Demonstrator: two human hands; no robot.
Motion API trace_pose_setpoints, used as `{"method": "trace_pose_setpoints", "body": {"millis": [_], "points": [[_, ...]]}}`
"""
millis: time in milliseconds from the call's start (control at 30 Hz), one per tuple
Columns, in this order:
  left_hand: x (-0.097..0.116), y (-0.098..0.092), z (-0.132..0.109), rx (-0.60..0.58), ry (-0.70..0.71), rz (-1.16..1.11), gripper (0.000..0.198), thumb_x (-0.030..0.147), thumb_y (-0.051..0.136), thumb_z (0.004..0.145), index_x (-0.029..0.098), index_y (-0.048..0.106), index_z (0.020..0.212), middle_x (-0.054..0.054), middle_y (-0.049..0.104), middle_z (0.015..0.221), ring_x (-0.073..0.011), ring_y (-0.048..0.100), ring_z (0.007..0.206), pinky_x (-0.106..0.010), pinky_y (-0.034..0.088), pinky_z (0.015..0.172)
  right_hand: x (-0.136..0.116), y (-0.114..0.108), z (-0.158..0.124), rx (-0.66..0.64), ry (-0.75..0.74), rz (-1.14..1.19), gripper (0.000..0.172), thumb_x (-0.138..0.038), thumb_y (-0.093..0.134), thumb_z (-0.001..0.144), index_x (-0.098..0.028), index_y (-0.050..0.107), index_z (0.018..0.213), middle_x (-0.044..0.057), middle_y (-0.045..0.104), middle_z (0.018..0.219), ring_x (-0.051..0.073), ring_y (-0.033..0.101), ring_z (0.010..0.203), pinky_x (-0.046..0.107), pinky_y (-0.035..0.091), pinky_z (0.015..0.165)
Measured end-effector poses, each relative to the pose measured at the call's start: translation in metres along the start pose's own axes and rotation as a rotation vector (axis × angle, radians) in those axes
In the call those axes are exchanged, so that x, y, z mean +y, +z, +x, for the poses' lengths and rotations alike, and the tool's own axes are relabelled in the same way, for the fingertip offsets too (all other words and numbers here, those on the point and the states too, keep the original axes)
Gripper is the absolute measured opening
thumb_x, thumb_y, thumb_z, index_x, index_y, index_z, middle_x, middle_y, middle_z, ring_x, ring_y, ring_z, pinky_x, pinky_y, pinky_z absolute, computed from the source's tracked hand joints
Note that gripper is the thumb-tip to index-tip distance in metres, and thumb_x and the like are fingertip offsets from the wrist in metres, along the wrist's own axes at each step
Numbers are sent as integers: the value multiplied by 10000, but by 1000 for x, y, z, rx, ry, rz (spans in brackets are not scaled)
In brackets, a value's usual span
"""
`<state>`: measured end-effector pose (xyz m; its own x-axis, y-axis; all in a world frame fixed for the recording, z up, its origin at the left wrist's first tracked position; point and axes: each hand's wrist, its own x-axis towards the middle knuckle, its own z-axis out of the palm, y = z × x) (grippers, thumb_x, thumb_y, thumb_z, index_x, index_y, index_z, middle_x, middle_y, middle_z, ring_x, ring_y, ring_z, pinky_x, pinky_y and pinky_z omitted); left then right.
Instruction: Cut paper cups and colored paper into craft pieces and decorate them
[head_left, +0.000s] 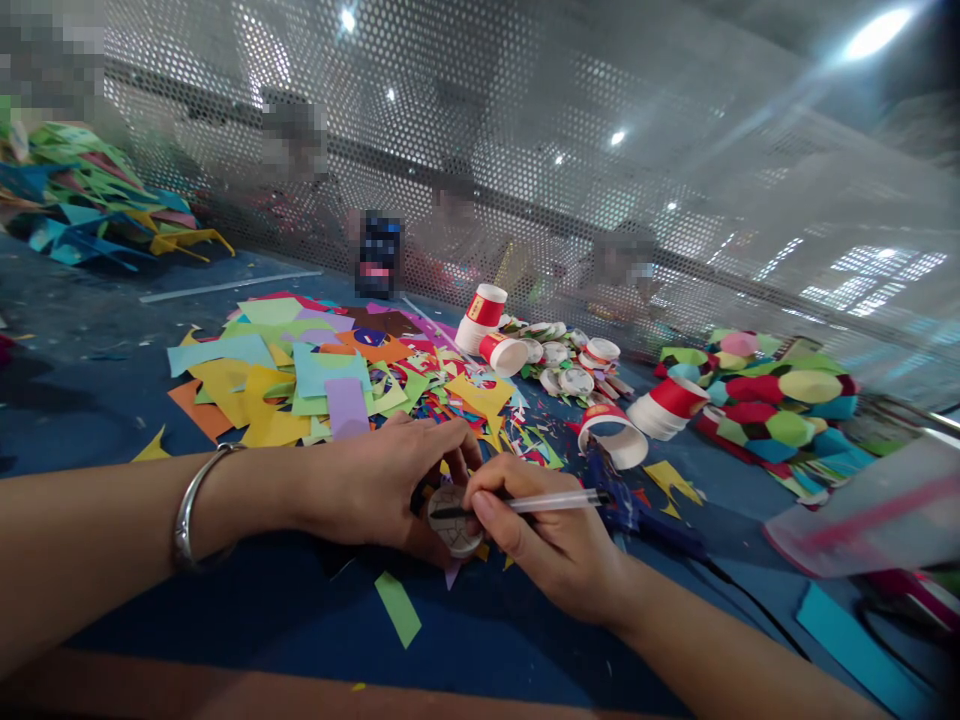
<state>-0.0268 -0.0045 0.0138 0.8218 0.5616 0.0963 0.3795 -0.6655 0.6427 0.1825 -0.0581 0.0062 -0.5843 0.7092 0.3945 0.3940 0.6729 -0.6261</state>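
Note:
My left hand (375, 475) wears a silver bangle and curls its fingers around a small white round piece (459, 532), which looks like the bottom of a paper cup. Dark lines form a patchwork pattern on its face. My right hand (551, 545) grips a pen (559, 501) with a clear barrel; its tip is over the round piece, and I cannot tell whether it touches. Just beyond my hands lies a heap of coloured paper scraps (247, 395). A green paper strip (398, 609) rests on the blue tabletop in front of them.
Red and white paper cups (671, 408) lie beside a blue glue gun (611, 490) with a cord. Behind are several patterned round pieces (555, 355). A colourful pile (787, 400) and a translucent container (870, 500) stand right. A phone (378, 255) leans against the perforated screen (510, 130).

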Motion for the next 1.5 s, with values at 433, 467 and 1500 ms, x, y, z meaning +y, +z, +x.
{"method": "trace_pose_setpoints", "body": {"millis": [433,467,1500], "points": [[2,-1,-1,-6,-24,1,567,483,792,655,227,560,1105,-24,649,1054,-235,567,922,-354,355,803,-3,-2,0,30,20,10,178,-180,447,977,-149,591,876,4,582,716,103,503,610,249,400,567],[3,-1,-1,-8,-17,-2,559,480,790,658,223,561,1099,-24,651,1044,-231,571,913,-358,351,814,-3,-2,0,29,19,9,178,-182,449,976,-150,591,873,5,584,714,104,503,608,250,400,565],[5,-3,-2,-29,9,14,563,477,787,678,218,544,1115,-44,640,1106,-257,557,999,-366,324,849,0,-5,-4,11,26,34,199,-196,423,980,-179,572,849,8,566,718,119,506,605,263,413,552]]}}
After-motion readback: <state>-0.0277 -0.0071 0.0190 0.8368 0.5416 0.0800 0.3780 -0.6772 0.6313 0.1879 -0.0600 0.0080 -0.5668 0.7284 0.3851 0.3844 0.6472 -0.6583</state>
